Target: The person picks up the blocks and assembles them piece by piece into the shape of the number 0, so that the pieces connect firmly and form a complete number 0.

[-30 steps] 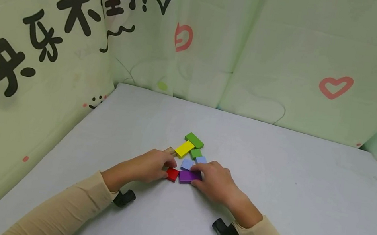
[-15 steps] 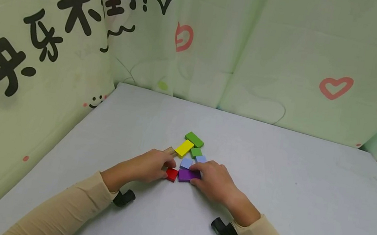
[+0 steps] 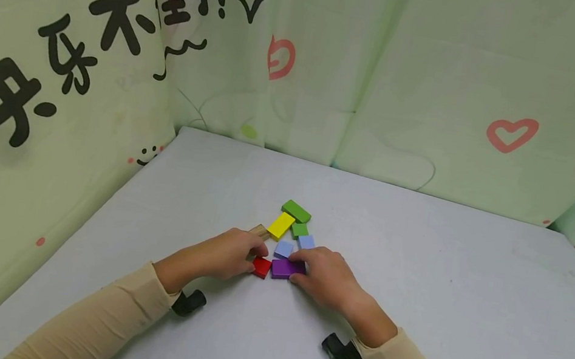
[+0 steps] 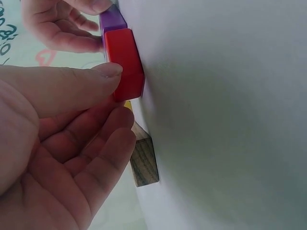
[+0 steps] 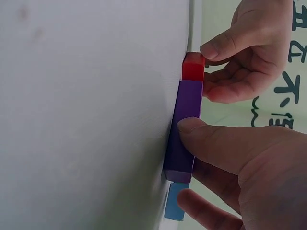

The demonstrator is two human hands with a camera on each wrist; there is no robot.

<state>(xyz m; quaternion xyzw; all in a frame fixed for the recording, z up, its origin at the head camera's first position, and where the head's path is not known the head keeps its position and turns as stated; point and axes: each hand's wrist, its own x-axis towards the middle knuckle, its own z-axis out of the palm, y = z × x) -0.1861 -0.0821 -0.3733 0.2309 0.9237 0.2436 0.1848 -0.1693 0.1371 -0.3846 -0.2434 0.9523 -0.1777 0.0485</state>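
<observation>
My left hand [image 3: 227, 252] pinches the red block [image 3: 261, 268], its thumb [image 4: 108, 72] on the near side. Beside it, a longer purple block [image 3: 284, 269] lies between the thumb and fingers of my right hand [image 3: 329, 277]. In the right wrist view the red and purple blocks stand end to end on the white table. Just behind the purple block is a light blue block [image 3: 284, 249]; a second light blue block [image 3: 306, 242] is partly covered by the right fingers. A wooden block [image 3: 260, 231] lies behind the left hand, partly hidden.
Farther back lie a yellow block [image 3: 281, 226], a small green block [image 3: 299, 231] and a long green block [image 3: 296, 211], close together. The white table [image 3: 414, 295] reaches a pale green printed curtain [image 3: 422, 88] at the back and sides.
The purple block and my right hand have shifted slightly left, towards the red block. My left hand has stayed nearly still with the red block.
</observation>
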